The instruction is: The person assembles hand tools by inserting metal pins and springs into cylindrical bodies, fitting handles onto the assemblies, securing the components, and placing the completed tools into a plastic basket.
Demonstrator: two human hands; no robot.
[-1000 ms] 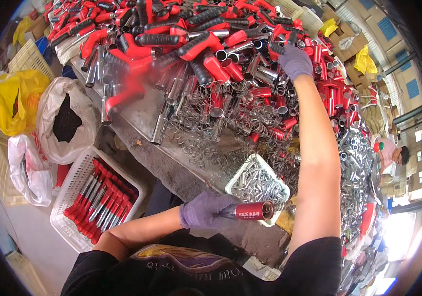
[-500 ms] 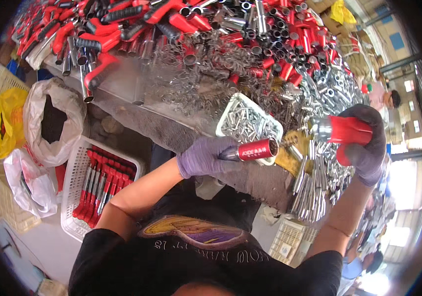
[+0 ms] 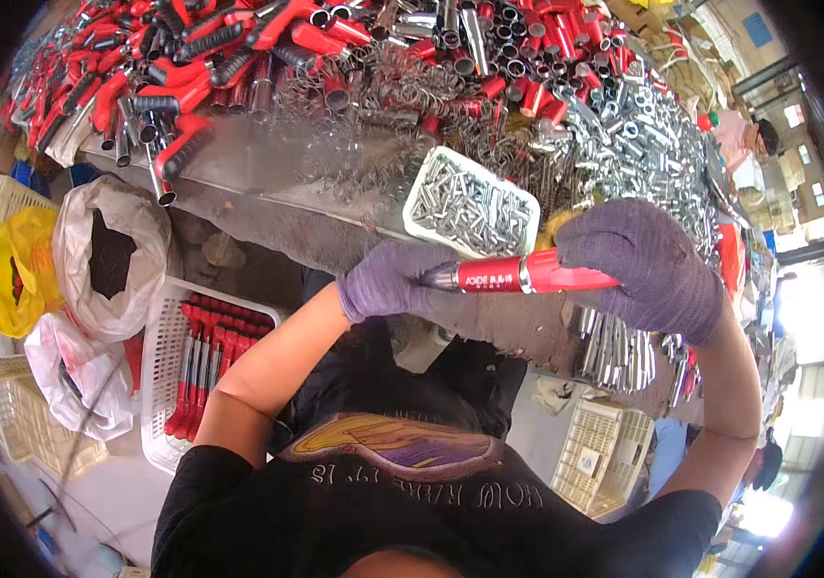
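Observation:
My left hand (image 3: 394, 279), in a purple knit glove, is closed round the dark end of a red metal tube (image 3: 491, 275). Its other end meets a red handle (image 3: 566, 274) that my right hand (image 3: 645, 265), gloved too, grips from above. A silver ring shows where the two parts join, and they lie in one line, roughly level. My right palm hides most of the handle. Just beyond the tube stands a small white plastic basket (image 3: 418, 223) full of short silver pins (image 3: 470, 204).
Piled across the bench (image 3: 238, 207) are red-and-black handles (image 3: 181, 96), wire springs (image 3: 392, 106) and silver fittings (image 3: 638, 135). Silver rods (image 3: 617, 352) lie at its near right edge. At left are a white crate (image 3: 154, 385) of red-handled tools and an open sack (image 3: 75, 241). Another person (image 3: 744, 144) is far right.
My right hand has come left and down from above the silver parts, bringing the red handle against the open end of the tube. My left hand has stayed nearly in place.

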